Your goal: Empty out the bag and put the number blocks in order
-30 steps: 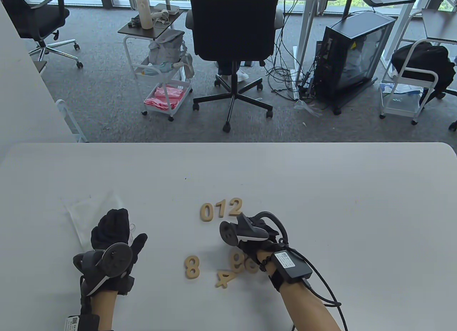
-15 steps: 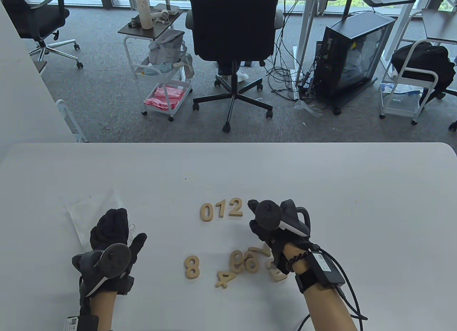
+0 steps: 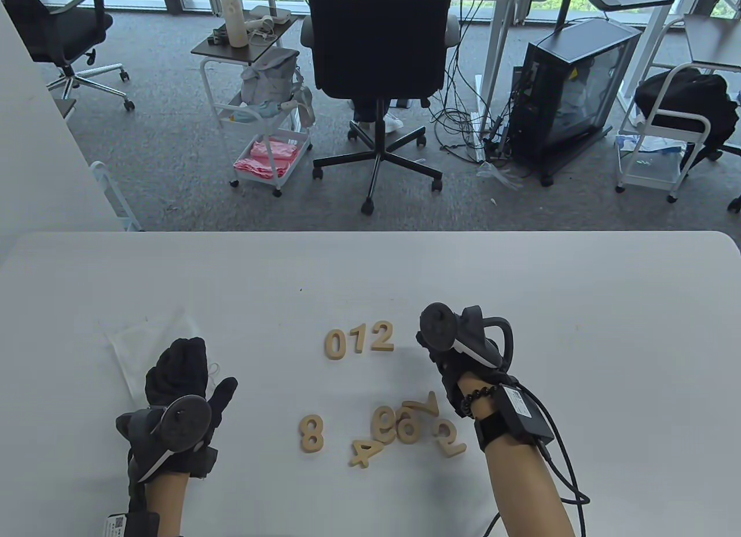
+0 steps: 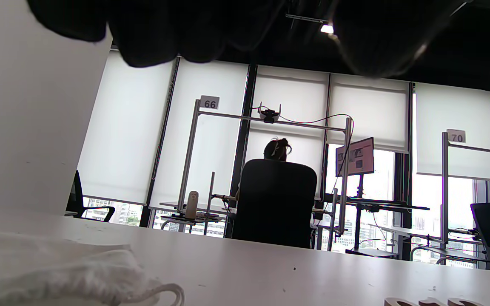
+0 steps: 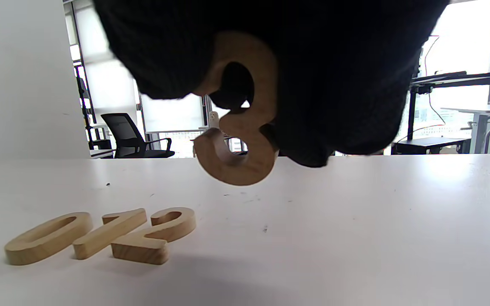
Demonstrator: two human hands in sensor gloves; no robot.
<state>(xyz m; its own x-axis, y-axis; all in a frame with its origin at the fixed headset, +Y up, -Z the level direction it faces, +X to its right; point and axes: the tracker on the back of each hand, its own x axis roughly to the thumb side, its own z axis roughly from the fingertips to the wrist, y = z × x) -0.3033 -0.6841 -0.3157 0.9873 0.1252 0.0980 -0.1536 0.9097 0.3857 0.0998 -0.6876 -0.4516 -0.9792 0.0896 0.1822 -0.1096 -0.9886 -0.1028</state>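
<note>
Wooden number blocks 0 (image 3: pixel 333 344), 1 (image 3: pixel 359 340) and 2 (image 3: pixel 382 335) lie in a row mid-table; the row also shows in the right wrist view (image 5: pixel 109 233). My right hand (image 3: pixel 428 346) hovers just right of the 2 and pinches the 3 block (image 5: pixel 245 140) above the table. Loose blocks lie nearer me: 8 (image 3: pixel 311 434), 4 (image 3: pixel 365 451), two overlapping round digits (image 3: pixel 393 426), 7 (image 3: pixel 422 406) and 5 (image 3: pixel 448 437). My left hand (image 3: pixel 179 369) rests on the edge of the flat white bag (image 3: pixel 139 343), fingers loose, holding nothing.
The white table's (image 3: pixel 579 305) far edge runs across the middle of the table view, with office chairs and carts on the floor beyond. The bag's drawstring (image 4: pixel 168 293) lies beside my left hand.
My right hand has risen from the loose pile with the 3 and moved away from me to the right of the 2, uncovering the 7 and 5. The left hand has not moved.
</note>
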